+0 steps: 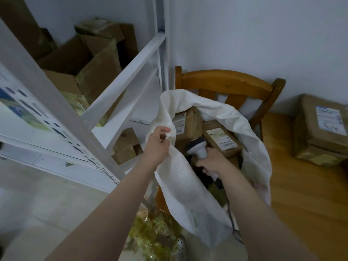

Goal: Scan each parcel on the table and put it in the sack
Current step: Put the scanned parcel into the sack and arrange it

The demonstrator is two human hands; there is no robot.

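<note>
Standing by white shelving [56, 102]: left hand [157, 146] pinches sack [180, 178], right hand [212, 162] grips scanner [196, 148]; parcels [320, 129] on wooden table [301, 194].

A white rack [128, 74] fills the left side. Big open cartons [90, 59] stand on its upper shelf, pressed against each other, and one small carton [126, 146] sits lower, behind a slanted beam. A white panel with blurred print [24, 110] lies at the left edge. A wooden chair [226, 80] stands beside the rack, its back near the pale wall [244, 34]. Yellowish crumpled wrap [150, 234] lies on the light floor [37, 194], just beside a metal piece with holes [179, 245].
</note>
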